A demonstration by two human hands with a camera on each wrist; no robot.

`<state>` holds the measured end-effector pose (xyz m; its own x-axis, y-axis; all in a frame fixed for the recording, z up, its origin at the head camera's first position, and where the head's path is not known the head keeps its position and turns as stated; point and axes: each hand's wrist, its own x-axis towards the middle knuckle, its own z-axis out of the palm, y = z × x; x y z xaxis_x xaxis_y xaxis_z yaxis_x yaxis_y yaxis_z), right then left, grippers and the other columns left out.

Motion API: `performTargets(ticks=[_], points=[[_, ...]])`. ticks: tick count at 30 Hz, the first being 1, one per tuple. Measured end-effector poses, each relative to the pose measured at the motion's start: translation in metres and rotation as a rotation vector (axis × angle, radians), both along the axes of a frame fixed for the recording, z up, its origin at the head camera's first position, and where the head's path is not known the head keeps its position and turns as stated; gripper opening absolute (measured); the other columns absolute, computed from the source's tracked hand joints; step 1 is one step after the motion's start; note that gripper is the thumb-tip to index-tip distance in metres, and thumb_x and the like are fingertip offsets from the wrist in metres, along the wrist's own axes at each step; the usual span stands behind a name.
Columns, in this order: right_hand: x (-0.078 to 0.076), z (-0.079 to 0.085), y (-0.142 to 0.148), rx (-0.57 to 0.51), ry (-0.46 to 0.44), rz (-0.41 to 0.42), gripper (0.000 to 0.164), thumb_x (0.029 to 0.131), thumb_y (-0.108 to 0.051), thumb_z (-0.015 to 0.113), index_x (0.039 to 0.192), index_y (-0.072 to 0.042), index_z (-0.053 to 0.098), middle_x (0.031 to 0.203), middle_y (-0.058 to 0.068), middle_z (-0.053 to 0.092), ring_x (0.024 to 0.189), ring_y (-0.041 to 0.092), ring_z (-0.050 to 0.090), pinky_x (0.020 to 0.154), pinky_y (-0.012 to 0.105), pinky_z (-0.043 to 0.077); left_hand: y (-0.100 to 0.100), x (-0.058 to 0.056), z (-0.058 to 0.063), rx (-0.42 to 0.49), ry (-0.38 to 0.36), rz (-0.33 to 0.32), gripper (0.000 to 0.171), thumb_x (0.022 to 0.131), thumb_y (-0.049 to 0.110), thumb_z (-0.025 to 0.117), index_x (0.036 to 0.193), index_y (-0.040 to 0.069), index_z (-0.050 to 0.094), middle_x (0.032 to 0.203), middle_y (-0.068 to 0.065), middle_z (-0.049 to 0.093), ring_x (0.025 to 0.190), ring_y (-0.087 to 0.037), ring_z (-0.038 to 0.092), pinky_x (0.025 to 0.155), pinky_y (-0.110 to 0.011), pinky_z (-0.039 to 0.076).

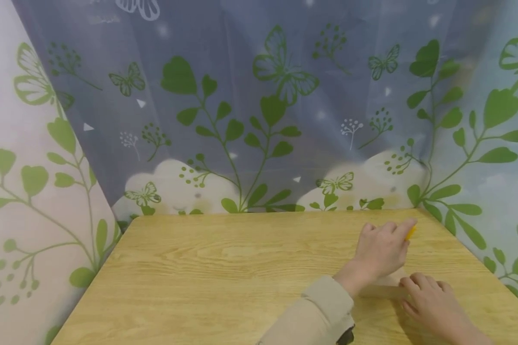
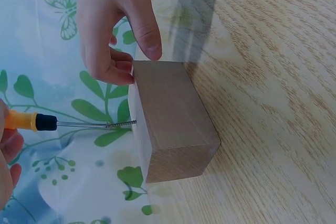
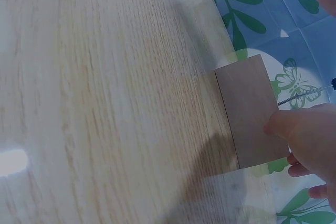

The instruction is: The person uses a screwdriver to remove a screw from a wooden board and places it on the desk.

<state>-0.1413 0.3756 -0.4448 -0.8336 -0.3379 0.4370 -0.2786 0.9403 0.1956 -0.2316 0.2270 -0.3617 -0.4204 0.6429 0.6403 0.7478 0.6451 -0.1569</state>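
A yellow-and-black screwdriver (image 2: pixel 21 121) is in my left hand (image 1: pixel 382 249), upright over a wooden block (image 2: pixel 176 108). Its metal shaft meets the head of a screw (image 2: pixel 123 123), whose threaded part stands out of the block's top face. How deep the screw sits is hidden. My right hand (image 1: pixel 433 299) grips one end of the block, its thumb on one side and fingers on the other. In the right wrist view, the block's broad side (image 3: pixel 247 108) shows beside the right thumb. Most of the handle is covered by the left hand in the head view.
The block stands on a wood-grain table (image 1: pixel 224 268), towards its right side. A patterned curtain (image 1: pixel 241 120) with green leaves and butterflies hangs behind the table and along both sides. A beige sleeve (image 1: pixel 311 311) covers the left forearm.
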Motion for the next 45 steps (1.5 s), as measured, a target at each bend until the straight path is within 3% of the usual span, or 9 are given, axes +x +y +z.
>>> performTargets(ticks=[11,19,23,26,34,37,39,42,45], points=[[-0.0011,-0.0003,0.0011,-0.008,0.023,0.015,0.043,0.057,-0.02,0.086,0.089,-0.015,0.056,0.083,-0.002,0.049,0.072,0.024,0.054,0.055,0.048,0.044,-0.0017,-0.002,0.0008,0.028,-0.073,-0.001,0.045,0.089,0.027,0.054,0.133,0.025,0.044,0.071,0.017,0.051,0.049,0.002,0.033,0.061,-0.017,0.028],[-0.0017,0.001,0.0004,-0.006,0.02,0.015,0.042,0.06,-0.023,0.085,0.089,-0.014,0.056,0.083,-0.001,0.049,0.072,0.024,0.055,0.055,0.047,0.045,-0.0001,-0.0032,-0.0016,0.051,-0.054,-0.02,0.04,0.091,0.035,0.055,0.128,0.025,0.044,0.084,0.015,0.057,0.06,0.003,0.05,0.061,-0.016,0.03],[-0.003,0.0003,0.0022,-0.021,0.038,0.05,0.044,0.089,-0.056,0.047,0.09,-0.013,0.056,0.083,0.0,0.049,0.07,0.023,0.054,0.051,0.042,0.044,-0.0005,-0.0033,-0.0022,0.041,-0.025,-0.007,0.041,0.092,0.037,0.053,0.131,0.028,0.043,0.078,0.015,0.051,0.055,0.002,0.041,0.058,-0.016,0.026],[-0.0032,-0.0002,0.003,-0.032,0.046,0.069,0.068,0.087,-0.062,0.01,0.09,-0.013,0.056,0.082,-0.001,0.048,0.068,0.022,0.053,0.049,0.039,0.042,-0.0008,-0.0035,-0.0025,0.033,-0.003,0.004,0.041,0.093,0.037,0.05,0.133,0.032,0.042,0.075,0.014,0.046,0.054,0.0,0.033,0.055,-0.017,0.021],[-0.0021,-0.0005,0.0028,-0.024,0.056,0.066,0.068,0.087,-0.062,0.007,0.089,-0.014,0.056,0.081,-0.001,0.048,0.066,0.02,0.051,0.049,0.037,0.041,-0.0011,-0.0004,0.0012,-0.006,-0.066,0.019,0.052,0.087,0.027,0.052,0.137,0.03,0.039,0.065,0.014,0.038,0.046,-0.003,0.026,0.049,-0.018,0.018],[-0.0014,-0.0012,0.003,-0.029,0.048,0.062,0.059,0.09,-0.062,0.02,0.088,-0.014,0.055,0.082,-0.002,0.048,0.066,0.019,0.05,0.05,0.038,0.041,-0.0008,0.0007,0.0024,-0.026,-0.084,0.033,0.053,0.087,0.025,0.053,0.138,0.029,0.038,0.061,0.014,0.036,0.043,-0.002,0.026,0.049,-0.018,0.018],[-0.0009,-0.0016,0.0028,-0.029,0.033,0.049,0.041,0.089,-0.056,0.048,0.088,-0.015,0.055,0.082,-0.002,0.048,0.067,0.019,0.05,0.051,0.039,0.042,-0.0008,0.0008,0.0022,-0.022,-0.091,0.032,0.05,0.088,0.028,0.054,0.136,0.029,0.039,0.064,0.015,0.04,0.044,-0.001,0.028,0.05,-0.017,0.019],[-0.0004,-0.0023,0.002,-0.024,0.015,0.025,0.034,0.07,-0.032,0.08,0.088,-0.015,0.055,0.082,-0.002,0.048,0.068,0.019,0.051,0.053,0.041,0.043,-0.0004,-0.0001,0.0006,0.001,-0.084,0.02,0.045,0.09,0.034,0.055,0.133,0.028,0.042,0.073,0.016,0.049,0.048,0.001,0.035,0.051,-0.016,0.02],[-0.0006,-0.0023,0.0015,-0.018,0.01,0.015,0.042,0.059,-0.019,0.085,0.088,-0.015,0.056,0.083,-0.002,0.049,0.069,0.02,0.052,0.053,0.042,0.044,0.0002,-0.0016,-0.0014,0.036,-0.061,0.001,0.043,0.09,0.038,0.056,0.13,0.026,0.045,0.08,0.015,0.055,0.052,0.002,0.039,0.051,-0.016,0.021]])
